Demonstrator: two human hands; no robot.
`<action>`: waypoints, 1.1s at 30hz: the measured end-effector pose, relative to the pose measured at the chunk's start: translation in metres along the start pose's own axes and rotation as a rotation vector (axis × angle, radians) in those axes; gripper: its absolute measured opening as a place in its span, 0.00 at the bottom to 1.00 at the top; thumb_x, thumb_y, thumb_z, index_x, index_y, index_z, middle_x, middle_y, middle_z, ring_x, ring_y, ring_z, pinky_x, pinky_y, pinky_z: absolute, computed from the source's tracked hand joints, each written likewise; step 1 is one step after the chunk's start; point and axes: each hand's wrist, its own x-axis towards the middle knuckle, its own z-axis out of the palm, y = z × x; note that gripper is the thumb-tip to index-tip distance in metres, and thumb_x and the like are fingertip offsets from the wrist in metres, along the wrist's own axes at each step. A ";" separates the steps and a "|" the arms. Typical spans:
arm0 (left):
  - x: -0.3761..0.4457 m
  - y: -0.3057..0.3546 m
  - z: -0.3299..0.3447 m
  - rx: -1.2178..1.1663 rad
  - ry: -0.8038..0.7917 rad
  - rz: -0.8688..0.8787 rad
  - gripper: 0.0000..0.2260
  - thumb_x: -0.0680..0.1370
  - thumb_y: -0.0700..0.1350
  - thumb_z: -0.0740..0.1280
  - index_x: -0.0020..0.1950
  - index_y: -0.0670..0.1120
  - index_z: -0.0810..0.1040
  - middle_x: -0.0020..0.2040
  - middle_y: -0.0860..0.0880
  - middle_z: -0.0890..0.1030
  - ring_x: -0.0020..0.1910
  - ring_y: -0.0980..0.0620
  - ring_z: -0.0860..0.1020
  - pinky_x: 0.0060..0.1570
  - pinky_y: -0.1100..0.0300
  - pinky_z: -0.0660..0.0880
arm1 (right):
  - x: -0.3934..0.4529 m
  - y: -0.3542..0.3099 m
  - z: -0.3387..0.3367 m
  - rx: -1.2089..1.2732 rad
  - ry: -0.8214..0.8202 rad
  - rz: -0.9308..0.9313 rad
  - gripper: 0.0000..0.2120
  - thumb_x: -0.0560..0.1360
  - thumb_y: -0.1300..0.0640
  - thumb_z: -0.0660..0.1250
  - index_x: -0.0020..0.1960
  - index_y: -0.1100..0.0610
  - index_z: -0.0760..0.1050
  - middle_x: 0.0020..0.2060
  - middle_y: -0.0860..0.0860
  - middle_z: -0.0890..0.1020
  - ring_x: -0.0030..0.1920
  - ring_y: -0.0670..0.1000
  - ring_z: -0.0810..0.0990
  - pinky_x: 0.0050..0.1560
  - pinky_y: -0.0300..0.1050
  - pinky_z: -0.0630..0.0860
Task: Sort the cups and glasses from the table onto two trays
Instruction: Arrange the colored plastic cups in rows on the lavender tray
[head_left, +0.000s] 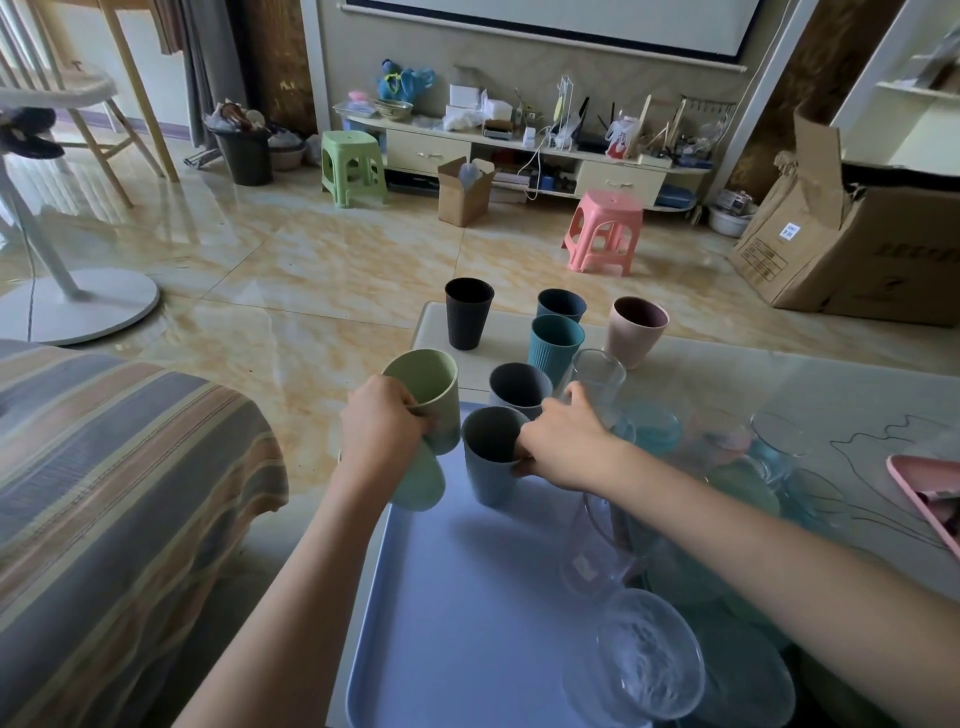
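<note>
Left hand: the left hand (382, 423) has its fingers curled round a green cup (428, 395), held tilted just above the far left corner of the blue tray (457, 613).
Right hand: the right hand (563, 441) grips a grey cup (488, 457) at its rim, thumb side low; the cup stands upright on the tray.
Key relation: the green cup is just left of the grey one, nearly touching; free tray surface lies nearer the person than both hands.
Waiting: black cup (468, 312), teal cup (553, 345) and pink cup (636, 330) stand on the desk (831, 395) beyond the fingers; a clear glass (597, 374) is just past the right hand.
Judgement: the left hand is nearer to setting down.
</note>
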 end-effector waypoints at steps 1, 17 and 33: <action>-0.001 0.000 0.000 0.007 0.001 0.003 0.04 0.71 0.39 0.71 0.39 0.38 0.80 0.41 0.40 0.78 0.39 0.42 0.73 0.36 0.58 0.66 | 0.002 0.000 0.001 -0.007 -0.026 0.008 0.16 0.78 0.42 0.57 0.51 0.51 0.78 0.49 0.52 0.81 0.59 0.56 0.71 0.65 0.63 0.55; -0.003 0.001 0.001 0.038 -0.011 0.020 0.06 0.70 0.38 0.70 0.42 0.35 0.80 0.38 0.42 0.76 0.38 0.44 0.72 0.36 0.59 0.66 | 0.002 0.000 0.001 -0.125 -0.194 0.087 0.22 0.76 0.39 0.60 0.60 0.54 0.76 0.68 0.59 0.71 0.73 0.63 0.56 0.62 0.78 0.34; -0.016 0.022 -0.005 0.204 -0.076 0.185 0.04 0.71 0.39 0.69 0.44 0.39 0.81 0.38 0.42 0.75 0.41 0.44 0.71 0.37 0.58 0.66 | -0.015 0.024 -0.036 0.620 0.373 -0.128 0.24 0.73 0.55 0.69 0.66 0.39 0.68 0.60 0.46 0.68 0.46 0.48 0.75 0.44 0.44 0.73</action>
